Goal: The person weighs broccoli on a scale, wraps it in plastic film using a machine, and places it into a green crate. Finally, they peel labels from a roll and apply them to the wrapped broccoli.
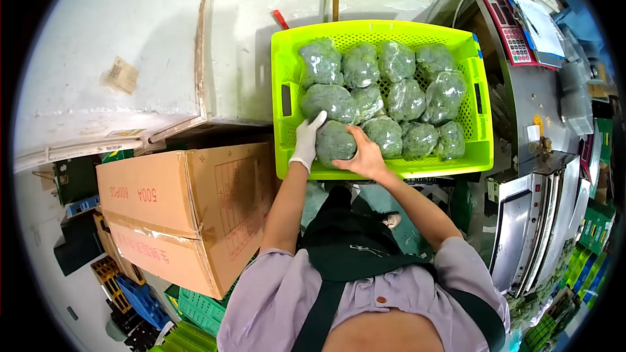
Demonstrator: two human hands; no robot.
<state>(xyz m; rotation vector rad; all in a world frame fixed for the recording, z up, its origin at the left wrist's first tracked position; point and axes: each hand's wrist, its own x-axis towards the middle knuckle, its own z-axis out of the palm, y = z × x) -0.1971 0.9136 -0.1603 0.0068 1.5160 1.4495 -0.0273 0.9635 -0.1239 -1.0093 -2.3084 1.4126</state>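
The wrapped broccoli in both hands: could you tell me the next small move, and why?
Probably settle the broccoli into the near-left corner of the crate and let go: left hand and right hand clasp it there, beside other wrapped heads filling the row.

Arms extended forward, gloved left hand [306, 143] and bare right hand [365, 156] cupped inward.

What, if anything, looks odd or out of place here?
Only the left hand wears a white glove; the right hand is bare, both on one wrapped broccoli in the green crate.
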